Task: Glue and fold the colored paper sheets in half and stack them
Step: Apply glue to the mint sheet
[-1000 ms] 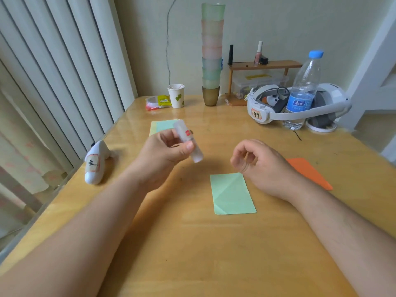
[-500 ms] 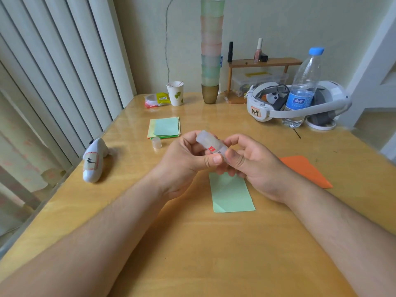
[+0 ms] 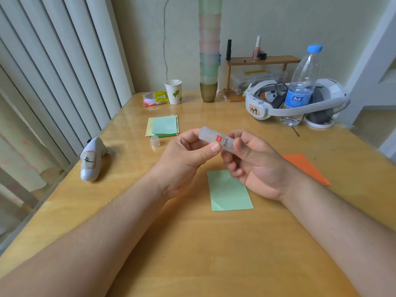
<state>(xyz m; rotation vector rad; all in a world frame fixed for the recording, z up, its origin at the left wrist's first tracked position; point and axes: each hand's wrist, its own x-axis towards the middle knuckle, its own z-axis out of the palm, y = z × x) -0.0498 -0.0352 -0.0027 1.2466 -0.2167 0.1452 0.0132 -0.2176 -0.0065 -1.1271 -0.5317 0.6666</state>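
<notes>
Both hands hold a translucent glue stick [image 3: 214, 138] with a red label above the table's middle. My left hand [image 3: 188, 155] pinches its far end between thumb and fingers. My right hand [image 3: 255, 161] grips its near end, which is hidden in the fingers. Below the hands a folded light green sheet [image 3: 230, 192] lies flat on the wooden table [image 3: 214, 254]. The glue cap [image 3: 155, 141] stands by a stack of green and yellow sheets [image 3: 164, 126] further back. An orange sheet [image 3: 306, 168] lies to the right, partly behind my right wrist.
A white rounded object [image 3: 92, 159] lies at the left edge. At the back stand a paper cup [image 3: 174, 91], a tall stack of coloured cups [image 3: 209, 50], a small wooden shelf [image 3: 263, 61], a white headset [image 3: 297, 103] and a water bottle [image 3: 302, 86].
My left hand brought the glue stick from the left to the centre. My right hand rose from the table and took hold of the stick's other end.
</notes>
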